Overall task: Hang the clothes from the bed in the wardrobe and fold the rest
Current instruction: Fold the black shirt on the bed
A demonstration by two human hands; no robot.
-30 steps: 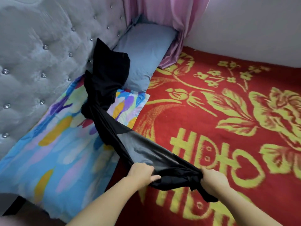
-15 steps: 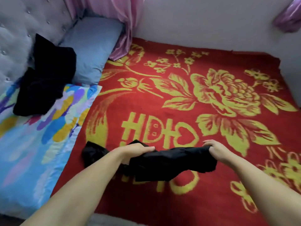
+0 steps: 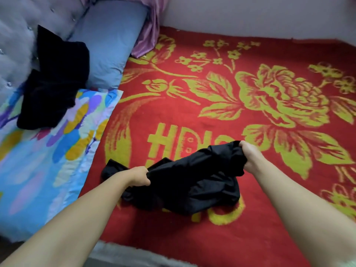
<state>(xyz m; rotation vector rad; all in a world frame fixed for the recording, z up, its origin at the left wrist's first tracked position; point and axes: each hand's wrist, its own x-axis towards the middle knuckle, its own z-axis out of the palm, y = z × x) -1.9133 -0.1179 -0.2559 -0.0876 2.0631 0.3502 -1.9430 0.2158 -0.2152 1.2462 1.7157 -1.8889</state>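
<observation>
On red blanket (image 3: 192,116): black garment (image 3: 192,180) between hands

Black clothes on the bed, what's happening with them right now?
A person grips a bunched black garment with both hands, the left hand and right hand, over the red floral blanket. A second black garment lies in a heap on the colourful pillow, by the blue pillow.

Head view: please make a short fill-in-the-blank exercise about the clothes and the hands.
1. Both hands grip one ____ garment.
2. The left hand and the right hand hold it over the ____ blanket.
3. The other dark clothes lie partly on the ____ pillow.

Missing words: black; red; blue
</observation>
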